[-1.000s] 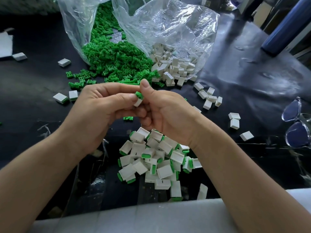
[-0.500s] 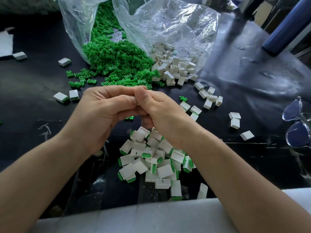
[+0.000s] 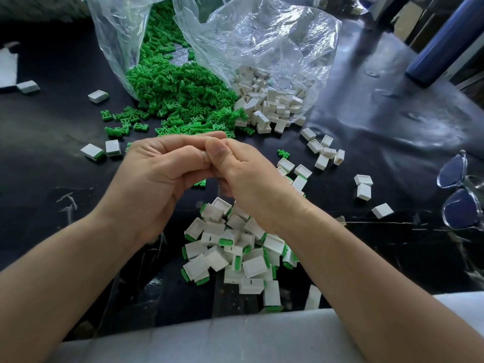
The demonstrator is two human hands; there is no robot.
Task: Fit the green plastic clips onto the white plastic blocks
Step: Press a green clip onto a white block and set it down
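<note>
Your left hand point(image 3: 157, 176) and right hand point(image 3: 248, 176) have closed over the clipped block seen a second ago; their fingers curl together, so you cannot tell what they grip. Beyond, green clips point(image 3: 178, 93) and white blocks point(image 3: 269, 103) spill from plastic bags point(image 3: 262, 40); your right wrist covers part of the fitted pile point(image 3: 230, 255) on the table point(image 3: 392, 142).

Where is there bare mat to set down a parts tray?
Left: bare mat between the two stray blocks and the left forearm. Right: mat between the white-block bag and the glasses. Crowded: finished pile at centre, green clips behind it.
</note>
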